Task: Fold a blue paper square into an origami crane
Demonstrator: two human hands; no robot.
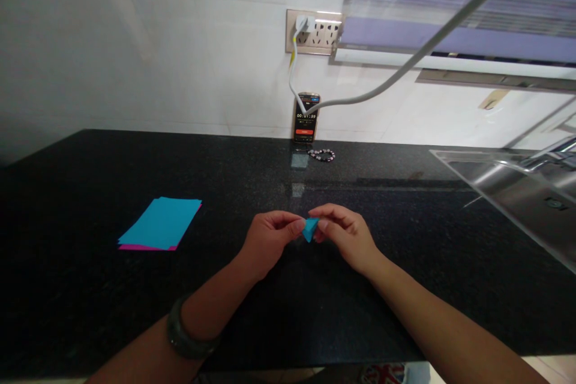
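Observation:
A small piece of folded blue paper (309,230) is held between both hands, above the dark counter. My left hand (273,241) pinches its left corner between thumb and index finger. On the other side, my right hand (345,234) grips the right edge with thumb and fingers. The paper looks roughly triangular, its point facing down; its finer folds are too small to make out. Off to the left lies a stack of blue paper sheets (162,222), with magenta paper (146,247) showing beneath it.
A phone (306,123) showing a timer leans against the wall, with a beaded strap (323,155) before it. A white cable (382,89) runs from the wall socket (315,33) across the upper right. A steel sink (526,192) is set into the black counter (135,312) at right.

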